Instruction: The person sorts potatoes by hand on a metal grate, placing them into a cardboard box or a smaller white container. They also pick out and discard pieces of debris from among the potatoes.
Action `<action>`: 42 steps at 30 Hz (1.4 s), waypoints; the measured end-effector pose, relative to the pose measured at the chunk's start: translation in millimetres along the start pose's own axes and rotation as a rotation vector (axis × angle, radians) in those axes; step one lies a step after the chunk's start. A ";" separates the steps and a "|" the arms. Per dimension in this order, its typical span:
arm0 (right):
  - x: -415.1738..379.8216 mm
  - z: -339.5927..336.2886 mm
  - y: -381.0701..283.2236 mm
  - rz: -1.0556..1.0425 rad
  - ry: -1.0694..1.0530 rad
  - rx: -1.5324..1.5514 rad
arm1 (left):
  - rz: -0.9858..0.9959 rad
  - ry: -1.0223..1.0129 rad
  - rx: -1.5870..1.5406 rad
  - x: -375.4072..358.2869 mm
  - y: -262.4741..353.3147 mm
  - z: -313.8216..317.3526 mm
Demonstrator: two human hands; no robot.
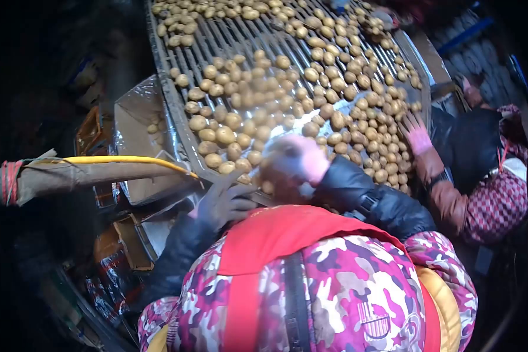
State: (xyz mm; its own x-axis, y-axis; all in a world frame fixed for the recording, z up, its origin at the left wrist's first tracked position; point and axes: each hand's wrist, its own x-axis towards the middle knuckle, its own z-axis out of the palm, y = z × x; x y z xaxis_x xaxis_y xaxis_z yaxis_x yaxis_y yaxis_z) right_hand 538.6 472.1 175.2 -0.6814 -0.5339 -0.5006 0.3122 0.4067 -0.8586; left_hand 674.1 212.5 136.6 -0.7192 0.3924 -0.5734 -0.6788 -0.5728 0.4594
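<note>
Many potatoes (pixel 387 123) lie on a roller table (pixel 208 56) of dark parallel bars. My left hand (pixel 224 199), in a dark grey glove, is at the table's near left edge, its fingers apart with nothing between them. My right hand (pixel 293 161), pinkish and smeared by motion, is over the near end of the table beside the potatoes; its fingers and anything in them cannot be made out. A bright glare covers some potatoes in the middle.
At the right a co-worker's gloved hand (pixel 416 134) touches the potatoes. A plastic-lined carton (pixel 136 132) with a few potatoes stands left of the table. A pole (pixel 94 179) with a yellow cable (pixel 117 159) juts in from the left.
</note>
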 end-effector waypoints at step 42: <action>203.0 -143.8 -0.7 -0.754 0.200 -1.120 | -0.576 -0.208 -0.271 120.7 -3.2 -53.1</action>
State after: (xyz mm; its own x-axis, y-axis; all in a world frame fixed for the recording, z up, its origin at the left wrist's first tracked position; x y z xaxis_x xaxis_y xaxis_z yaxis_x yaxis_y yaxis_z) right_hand 304.8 470.1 90.1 -0.5592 -0.8151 0.1514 -0.8085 0.4958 -0.3170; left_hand 597.3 223.5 29.9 -0.2847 0.8049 -0.5206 -0.9213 -0.3798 -0.0833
